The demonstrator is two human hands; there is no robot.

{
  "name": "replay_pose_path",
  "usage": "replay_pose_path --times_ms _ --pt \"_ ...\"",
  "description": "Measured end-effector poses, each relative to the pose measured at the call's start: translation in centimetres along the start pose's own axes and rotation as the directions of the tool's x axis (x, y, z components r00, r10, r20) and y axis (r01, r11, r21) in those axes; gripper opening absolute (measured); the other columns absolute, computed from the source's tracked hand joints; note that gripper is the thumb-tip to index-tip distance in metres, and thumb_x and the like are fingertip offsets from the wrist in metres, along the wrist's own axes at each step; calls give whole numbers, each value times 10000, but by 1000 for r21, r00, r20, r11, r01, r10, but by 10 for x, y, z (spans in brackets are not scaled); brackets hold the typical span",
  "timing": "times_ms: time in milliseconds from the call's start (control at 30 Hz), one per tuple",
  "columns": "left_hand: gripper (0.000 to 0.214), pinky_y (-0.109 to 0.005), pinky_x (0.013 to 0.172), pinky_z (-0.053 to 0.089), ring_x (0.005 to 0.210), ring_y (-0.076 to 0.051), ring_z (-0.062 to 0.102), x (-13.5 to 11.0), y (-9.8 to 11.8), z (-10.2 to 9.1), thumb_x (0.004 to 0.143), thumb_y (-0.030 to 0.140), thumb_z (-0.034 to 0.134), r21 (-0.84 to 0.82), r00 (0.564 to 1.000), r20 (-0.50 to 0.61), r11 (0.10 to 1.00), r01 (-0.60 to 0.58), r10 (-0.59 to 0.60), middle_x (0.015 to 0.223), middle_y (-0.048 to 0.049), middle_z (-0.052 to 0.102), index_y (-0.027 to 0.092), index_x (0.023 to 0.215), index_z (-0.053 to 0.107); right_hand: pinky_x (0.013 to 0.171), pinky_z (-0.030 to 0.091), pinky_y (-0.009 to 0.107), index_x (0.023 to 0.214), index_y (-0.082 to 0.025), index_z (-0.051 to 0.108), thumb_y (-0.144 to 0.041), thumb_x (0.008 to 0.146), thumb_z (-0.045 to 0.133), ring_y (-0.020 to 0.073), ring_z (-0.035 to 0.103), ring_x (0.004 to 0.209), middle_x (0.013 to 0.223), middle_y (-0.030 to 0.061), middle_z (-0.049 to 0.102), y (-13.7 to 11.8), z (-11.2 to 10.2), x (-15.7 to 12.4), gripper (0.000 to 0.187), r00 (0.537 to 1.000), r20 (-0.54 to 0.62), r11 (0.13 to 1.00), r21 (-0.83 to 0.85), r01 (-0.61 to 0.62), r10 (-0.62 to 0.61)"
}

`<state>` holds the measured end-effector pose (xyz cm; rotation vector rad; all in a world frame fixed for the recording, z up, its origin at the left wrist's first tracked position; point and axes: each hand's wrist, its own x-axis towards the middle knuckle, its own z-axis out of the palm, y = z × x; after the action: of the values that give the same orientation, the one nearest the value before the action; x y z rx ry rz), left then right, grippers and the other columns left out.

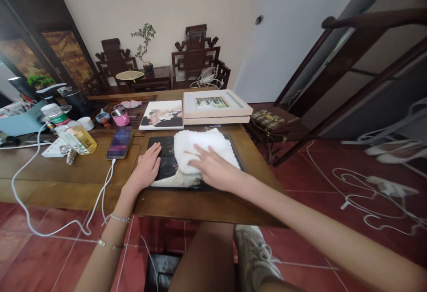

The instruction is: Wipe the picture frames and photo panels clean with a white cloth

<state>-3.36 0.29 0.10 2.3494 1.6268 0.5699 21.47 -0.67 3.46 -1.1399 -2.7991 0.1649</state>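
Observation:
A dark, glossy picture panel (167,155) with a pale shape along its lower edge lies flat near the table's front edge. Spread over its right part is a folded white towel (220,139). My right hand (211,164) rests on top of the towel with its fingers apart, pressing rather than gripping. At the panel's left edge lies my left hand (148,164), flat, fingers stretched out and holding nothing. The towel and my right hand hide much of the panel's surface.
Behind the panel are a white photo print (162,115) and stacked framed pictures (216,113). Left on the wooden table (147,199) are a phone (119,143) on a cable, a pink cup (120,116) and bottles (80,138). A wooden chair (305,100) stands right.

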Motion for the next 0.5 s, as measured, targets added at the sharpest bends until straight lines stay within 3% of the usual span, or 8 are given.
replay_pose_path --times_ms 133,233,367,500 --pt "461 -492 1098 269 1400 -214 276 1 -1 0 936 258 286 -6 1000 0 1000 -3 3 1503 -121 330 176 1380 382 959 369 558 1207 -117 563 28 725 390 365 389 1285 1166 205 606 30 -9 46 532 997 19 996 -50 -72 73" --pt "464 -479 1104 269 1400 -210 276 1 -2 1 938 260 284 -8 1000 2 1000 -2 2 1502 -124 331 157 1380 381 931 395 538 1209 -116 558 22 736 378 361 450 1228 1118 208 618 36 -12 53 525 996 17 995 -52 -85 86" --pt "462 -480 1106 269 1398 -212 281 1 -2 1 936 256 288 -13 1000 -11 1000 1 -1 1498 -122 338 162 1378 385 1000 313 608 1181 -117 582 37 692 384 371 309 1335 1236 194 577 8 -7 19 550 998 17 998 -6 -55 55" --pt "463 -491 1109 258 1398 -216 279 0 0 1 938 260 284 -15 1000 -1 1000 5 -5 1503 -112 332 181 1383 381 1045 215 664 1161 -183 605 39 663 388 388 167 1390 1485 90 359 -40 4 -35 587 998 55 998 63 24 -27"
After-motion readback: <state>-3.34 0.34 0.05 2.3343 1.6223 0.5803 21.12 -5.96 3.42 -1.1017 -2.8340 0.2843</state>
